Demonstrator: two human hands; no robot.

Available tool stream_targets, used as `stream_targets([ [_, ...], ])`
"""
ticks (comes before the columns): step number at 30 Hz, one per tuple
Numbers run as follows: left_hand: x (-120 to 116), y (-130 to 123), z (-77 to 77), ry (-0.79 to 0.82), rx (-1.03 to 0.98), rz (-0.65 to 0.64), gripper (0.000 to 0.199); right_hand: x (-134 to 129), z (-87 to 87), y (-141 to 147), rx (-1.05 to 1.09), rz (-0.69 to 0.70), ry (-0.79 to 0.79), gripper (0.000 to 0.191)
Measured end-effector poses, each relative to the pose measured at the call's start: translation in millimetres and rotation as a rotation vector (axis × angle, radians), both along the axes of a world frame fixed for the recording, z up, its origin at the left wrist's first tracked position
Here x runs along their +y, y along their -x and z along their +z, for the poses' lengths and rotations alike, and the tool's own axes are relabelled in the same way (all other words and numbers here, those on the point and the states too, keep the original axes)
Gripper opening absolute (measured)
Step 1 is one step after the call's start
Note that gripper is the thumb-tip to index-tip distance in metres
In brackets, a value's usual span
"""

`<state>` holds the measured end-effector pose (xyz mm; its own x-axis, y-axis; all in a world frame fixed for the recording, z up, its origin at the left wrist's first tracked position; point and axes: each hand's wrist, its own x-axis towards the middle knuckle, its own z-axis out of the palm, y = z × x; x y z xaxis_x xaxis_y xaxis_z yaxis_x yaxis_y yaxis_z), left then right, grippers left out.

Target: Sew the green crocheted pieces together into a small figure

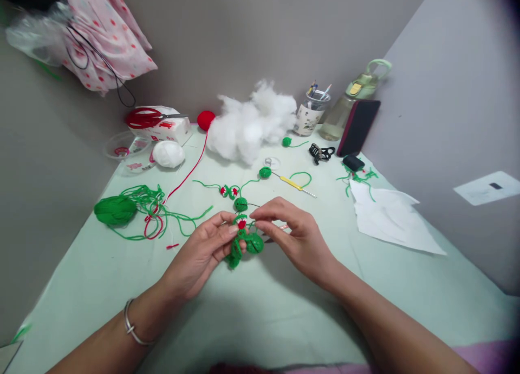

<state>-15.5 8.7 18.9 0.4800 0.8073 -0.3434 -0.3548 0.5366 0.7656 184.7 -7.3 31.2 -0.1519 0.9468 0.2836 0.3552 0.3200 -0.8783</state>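
Note:
My left hand [211, 241] is closed on a green crochet piece [234, 253] that has a red-and-white part at its top and a round green ball hanging at its right. Thumb and fingertips of my right hand [294, 230] are pinched together just right of the red-and-white part; what they hold is too small to make out. Just beyond the hands lies a green crochet ball [241, 204] with a dark thin line beside it. Two small red-and-white crochet pieces [229, 191] rest behind that, and another green ball [265, 172] trails yarn near a yellow-handled crochet hook [291, 183].
Green yarn [116, 209] with tangled strands lies left. White stuffing [252, 125], a red yarn ball [206, 120], white yarn [168, 154] and red scissors [148, 117] are at the back. A phone [358, 128], water bottle [337, 114], hair claw [321, 153] and white paper [390, 217] are right.

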Motion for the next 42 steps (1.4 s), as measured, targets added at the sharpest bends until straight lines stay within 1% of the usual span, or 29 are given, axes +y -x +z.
stream_targets([
  [3,-1.3,-1.6,1.3,-0.018,0.037,-0.009,0.018,-0.7,-0.2,4.1,0.01,0.02,0.037,0.011],
  [7,-1.6,-3.8,2.0,-0.038,0.093,-0.009,0.02,-3.9,6.7,9.0,0.179,0.041,0.266,0.007],
  [8,-1.8,-4.1,1.4,-0.048,0.109,-0.011,0.02,-5.1,8.2,9.8,0.194,0.047,0.281,0.008],
  [9,-2.1,-4.3,0.6,-0.061,0.124,-0.01,0.02,-6.5,8.9,10.5,0.177,0.049,0.257,0.009],
  [11,-3.2,-4.7,-1.7,-0.098,0.151,-0.021,0.02,-9.4,7.5,11.3,0.052,0.052,0.105,0.011],
  [13,-4.7,-5.1,-3.7,-0.134,0.173,-0.028,0.021,-12.0,3.1,11.5,-0.148,0.077,-0.087,0.014],
  [15,-6.0,-5.7,-4.5,-0.162,0.198,-0.034,0.023,-14.0,-1.7,11.3,-0.363,0.095,-0.243,0.017],
  [17,-6.6,-6.3,-3.8,-0.184,0.241,-0.041,0.025,-15.7,-3.8,11.2,-0.546,0.09,-0.353,0.021],
  [18,-6.7,-6.4,-3.0,-0.198,0.264,-0.054,0.027,-16.5,-3.4,11.3,-0.604,0.081,-0.395,0.022],
  [20,-6.6,-6.2,-1.8,-0.235,0.295,-0.088,0.028,-18.5,0.1,11.8,-0.624,0.044,-0.475,0.022],
  [21,-6.6,-5.8,-1.5,-0.251,0.304,-0.106,0.028,-19.7,2.8,12.2,-0.591,0.019,-0.506,0.023],
  [23,-6.9,-4.7,-2.3,-0.28,0.31,-0.136,0.028,-21.9,9.1,13.4,-0.456,-0.031,-0.527,0.022],
  [24,-7.2,-4.0,-3.2,-0.288,0.312,-0.148,0.027,-22.7,12.2,14.1,-0.366,-0.041,-0.493,0.02],
  [25,-7.5,-3.4,-4.3,-0.292,0.314,-0.155,0.026,-23.1,15.1,14.7,-0.264,-0.038,-0.415,0.018],
  [27,-7.9,-2.6,-6.5,-0.3,0.306,-0.166,0.024,-22.4,20.1,15.1,-0.035,0.007,-0.138,0.014],
  [29,-8.0,-2.4,-7.4,-0.307,0.292,-0.178,0.022,-20.0,24.1,13.2,0.166,0.093,0.178,0.017],
  [30,-7.9,-2.6,-7.0,-0.309,0.286,-0.183,0.022,-18.4,25.9,11.2,0.244,0.135,0.292,0.019],
  [31,-7.9,-3.1,-6.1,-0.307,0.281,-0.187,0.022,-16.7,27.6,8.5,0.311,0.166,0.359,0.02],
  [32,-7.9,-3.7,-4.8,-0.302,0.276,-0.194,0.022,-15.1,29.1,5.4,0.37,0.177,0.383,0.021],
  [34,-8.1,-5.3,-1.5,-0.281,0.259,-0.194,0.022,-12.5,31.5,-1.1,0.484,0.142,0.359,0.02],
  [37,-8.1,-6.9,1.7,-0.205,0.208,-0.137,0.023,-10.6,33.4,-7.1,0.568,0.091,0.329,0.017],
  [39,-6.9,-6.3,1.9,-0.143,0.189,-0.07,0.024,-10.4,33.2,-7.6,0.532,0.083,0.324,0.012],
  [42,-3.6,-3.6,1.9,-0.103,0.189,-0.006,0.025,-10.6,30.3,-5.7,0.395,0.057,0.276,0.01],
])
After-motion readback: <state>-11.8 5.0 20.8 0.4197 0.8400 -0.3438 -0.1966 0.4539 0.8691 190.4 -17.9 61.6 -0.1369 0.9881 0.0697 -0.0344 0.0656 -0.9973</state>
